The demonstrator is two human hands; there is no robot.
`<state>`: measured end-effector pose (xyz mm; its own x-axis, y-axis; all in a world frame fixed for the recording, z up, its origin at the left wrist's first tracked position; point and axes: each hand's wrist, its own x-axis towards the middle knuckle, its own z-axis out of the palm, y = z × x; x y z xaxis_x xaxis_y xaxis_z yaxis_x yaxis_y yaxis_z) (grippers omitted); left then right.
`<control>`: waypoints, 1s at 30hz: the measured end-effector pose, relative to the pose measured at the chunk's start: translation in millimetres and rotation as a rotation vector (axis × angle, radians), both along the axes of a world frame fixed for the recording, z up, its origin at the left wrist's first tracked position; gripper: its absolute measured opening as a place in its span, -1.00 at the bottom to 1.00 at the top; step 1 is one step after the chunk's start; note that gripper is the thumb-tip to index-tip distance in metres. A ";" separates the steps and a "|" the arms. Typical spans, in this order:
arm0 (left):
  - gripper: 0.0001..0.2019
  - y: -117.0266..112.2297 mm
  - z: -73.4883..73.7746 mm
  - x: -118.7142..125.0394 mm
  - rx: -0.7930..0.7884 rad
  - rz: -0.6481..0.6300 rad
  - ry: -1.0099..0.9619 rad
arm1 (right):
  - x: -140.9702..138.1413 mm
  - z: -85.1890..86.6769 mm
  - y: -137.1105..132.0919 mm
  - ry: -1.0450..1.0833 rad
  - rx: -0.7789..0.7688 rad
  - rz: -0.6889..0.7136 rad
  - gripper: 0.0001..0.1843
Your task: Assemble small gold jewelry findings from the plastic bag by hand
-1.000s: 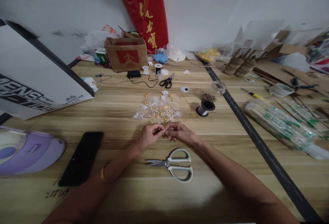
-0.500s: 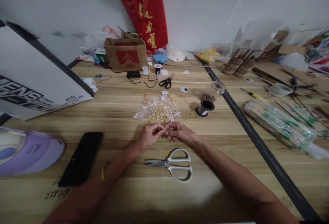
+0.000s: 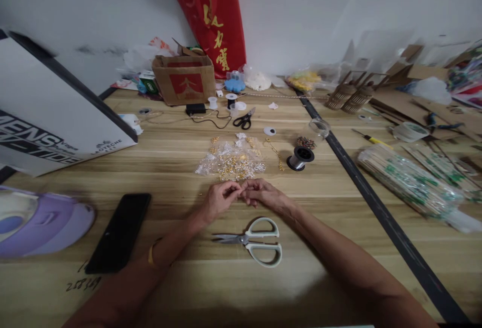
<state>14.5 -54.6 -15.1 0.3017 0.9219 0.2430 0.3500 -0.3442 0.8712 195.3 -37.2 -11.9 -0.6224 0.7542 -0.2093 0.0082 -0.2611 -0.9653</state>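
My left hand [image 3: 221, 198] and my right hand [image 3: 261, 192] meet fingertip to fingertip over the wooden table. Both are closed in a pinch, and whatever lies between the fingers is too small to make out. Just beyond them is a heap of gold and silver jewelry findings [image 3: 237, 162], partly in clear plastic bags. White-handled scissors [image 3: 246, 240] lie nearer me, blades pointing left. To the right of the heap are a gold chain [image 3: 274, 152] and a spool of silver wire [image 3: 300, 158]. A tiny gold piece [image 3: 200, 194] rests left of my left hand.
A black phone [image 3: 118, 232] and a purple-and-white object [image 3: 45, 222] lie left, below a large white box [image 3: 56, 112]. Black scissors [image 3: 244, 118] and a brown paper bag [image 3: 184, 79] are farther back. A jar of beads [image 3: 311, 134] and plastic-wrapped sticks [image 3: 408, 180] are right.
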 end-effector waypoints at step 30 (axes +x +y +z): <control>-0.88 0.2 -2.8 0.1 -0.068 0.002 -0.071 | -2.1 2.7 -0.9 0.053 -0.039 -0.007 -0.69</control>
